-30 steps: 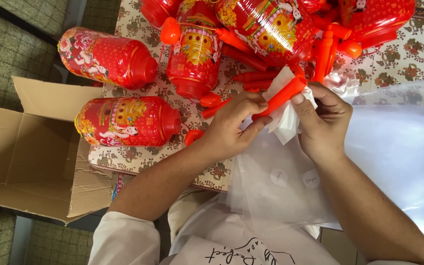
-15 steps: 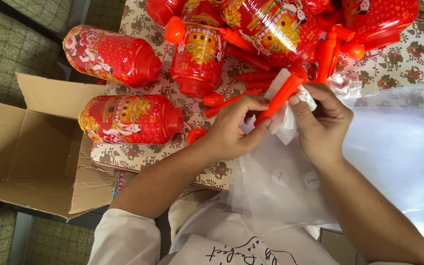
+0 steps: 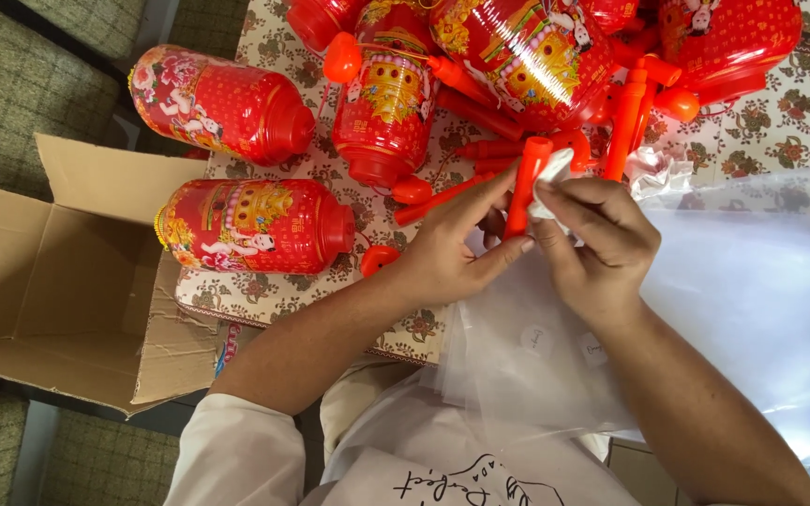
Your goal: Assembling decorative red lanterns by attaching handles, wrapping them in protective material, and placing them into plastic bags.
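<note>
Two bare hands meet over the near middle of a table covered with a floral cloth (image 3: 799, 122). Between them stands an orange-red plastic stick (image 3: 523, 187), roughly upright in view, its far end rising just past the fingertips. The left hand (image 3: 457, 248) curls around the stick's lower part, thumb and fingers closed on it. The right hand (image 3: 597, 239) pinches a bit of white, crumpled material (image 3: 553, 173) against the stick's right side, fingers bent and pressed together.

Under and to the right of the hands lies a stack of clear plastic bags (image 3: 752, 309), spreading toward the near right edge and over the person's lap.

Left of the hands, a red cylindrical lantern (image 3: 255, 225) printed with gold and figures lies on its side on the cloth, near the table's left edge. A second lantern (image 3: 222, 103) lies farther away to the left, partly overhanging the edge. Farther off, in the middle, a third lantern (image 3: 386, 94) lies with its cap pointing toward the hands, and more lanterns and loose orange sticks (image 3: 625, 122) are piled at the far side.

An open cardboard box (image 3: 49, 281) sits on the left, lower than the table, its flaps spread
</note>
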